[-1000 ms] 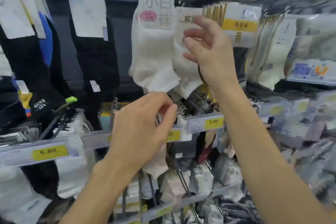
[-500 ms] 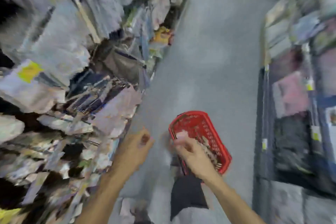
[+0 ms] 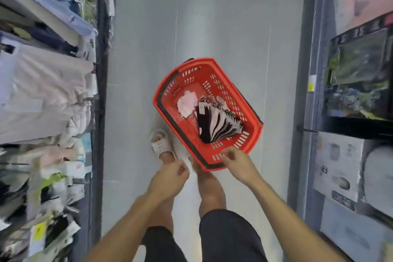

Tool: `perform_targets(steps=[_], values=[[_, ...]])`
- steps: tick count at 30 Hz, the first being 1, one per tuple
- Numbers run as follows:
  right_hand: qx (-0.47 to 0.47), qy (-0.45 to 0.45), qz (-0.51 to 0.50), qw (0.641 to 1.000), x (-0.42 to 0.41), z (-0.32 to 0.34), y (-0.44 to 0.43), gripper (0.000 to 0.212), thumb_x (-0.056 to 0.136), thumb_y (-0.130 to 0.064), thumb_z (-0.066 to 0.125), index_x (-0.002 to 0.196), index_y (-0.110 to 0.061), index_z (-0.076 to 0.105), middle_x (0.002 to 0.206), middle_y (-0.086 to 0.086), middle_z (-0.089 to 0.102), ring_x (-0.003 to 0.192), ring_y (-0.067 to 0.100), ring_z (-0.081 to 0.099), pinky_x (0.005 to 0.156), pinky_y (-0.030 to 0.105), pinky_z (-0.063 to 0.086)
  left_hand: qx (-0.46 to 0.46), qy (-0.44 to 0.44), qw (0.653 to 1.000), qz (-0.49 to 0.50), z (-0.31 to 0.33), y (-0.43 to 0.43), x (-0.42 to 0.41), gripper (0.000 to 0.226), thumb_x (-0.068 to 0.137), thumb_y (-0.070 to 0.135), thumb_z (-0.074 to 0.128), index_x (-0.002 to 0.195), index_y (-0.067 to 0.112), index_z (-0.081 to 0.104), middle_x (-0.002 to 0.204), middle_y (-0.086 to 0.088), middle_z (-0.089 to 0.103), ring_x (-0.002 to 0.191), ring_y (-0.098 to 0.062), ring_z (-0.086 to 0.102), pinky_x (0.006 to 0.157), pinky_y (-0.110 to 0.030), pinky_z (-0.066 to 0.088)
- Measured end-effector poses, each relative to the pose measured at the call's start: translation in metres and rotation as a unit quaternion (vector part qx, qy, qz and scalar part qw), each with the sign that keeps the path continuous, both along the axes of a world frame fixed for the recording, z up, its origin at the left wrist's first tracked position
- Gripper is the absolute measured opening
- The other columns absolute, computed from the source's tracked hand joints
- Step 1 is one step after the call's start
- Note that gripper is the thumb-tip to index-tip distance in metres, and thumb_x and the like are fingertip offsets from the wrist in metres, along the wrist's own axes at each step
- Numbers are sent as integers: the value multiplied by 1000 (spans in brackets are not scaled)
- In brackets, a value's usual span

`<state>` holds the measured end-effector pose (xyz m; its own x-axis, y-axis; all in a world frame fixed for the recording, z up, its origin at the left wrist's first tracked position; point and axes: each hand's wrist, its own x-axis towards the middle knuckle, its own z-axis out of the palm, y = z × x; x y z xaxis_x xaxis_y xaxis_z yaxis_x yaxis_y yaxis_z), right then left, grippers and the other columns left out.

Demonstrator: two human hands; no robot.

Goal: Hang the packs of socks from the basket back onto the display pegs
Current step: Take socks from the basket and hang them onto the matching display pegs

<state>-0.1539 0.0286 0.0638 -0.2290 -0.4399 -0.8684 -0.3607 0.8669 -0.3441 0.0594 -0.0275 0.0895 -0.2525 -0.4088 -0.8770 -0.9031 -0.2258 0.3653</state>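
A red plastic basket [image 3: 170,87] stands on the grey floor just ahead of my feet. Inside lies a fanned bundle of black, white and grey sock packs [image 3: 217,123], with a pale pink-white pack [image 3: 187,102] beside it on the left. My right hand [image 3: 236,161] hovers over the basket's near rim, fingers loosely curled, holding nothing. My left hand [image 3: 172,174] hangs lower left of the basket, above my foot, fingers loosely curled and empty. The sock display [image 3: 53,176] runs along the left edge.
I look straight down a narrow aisle. Shelves of packed clothing [image 3: 42,91] line the left side, and boxed goods [image 3: 359,78] fill the shelving on the right. My feet in pale sandals [image 3: 160,144] stand beside the basket's near-left corner.
My view has swung from the white socks on the pegs down to the floor. Both hands left the display and dropped toward the basket, the right one reaching its near rim.
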Motion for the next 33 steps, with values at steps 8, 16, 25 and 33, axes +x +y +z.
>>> perform_targets(steps=[8,16,25,33], values=[[35,-11,-231,972,7,-195,-3,24,91,-10,60,115,-14,62,98,7,67,92,28,65,89,52,53,85,-14,994,72,-209,-15,-92,20,94,30,56,111,21,60,112,-7,69,109,-30,63,92,-36,49],[1,24,-307,952,-13,-346,-11,44,93,-6,61,132,-11,42,117,1,59,92,3,57,76,7,46,106,-59,962,245,-385,-38,-147,76,88,17,70,144,0,21,146,-20,44,132,-34,47,107,-38,42],[-53,-41,-183,981,8,-401,-19,51,90,-3,51,135,-26,51,126,8,61,119,24,57,105,44,43,75,-67,943,316,-447,-54,-157,79,74,0,58,145,6,26,144,-21,46,128,-37,50,105,-47,47],[-63,-92,-164,980,12,-413,-38,59,85,10,42,136,-18,53,130,3,64,124,14,57,107,36,44,63,-38,897,436,-448,-44,-154,77,77,-1,57,146,13,26,135,-21,54,124,-38,55,105,-48,46]])
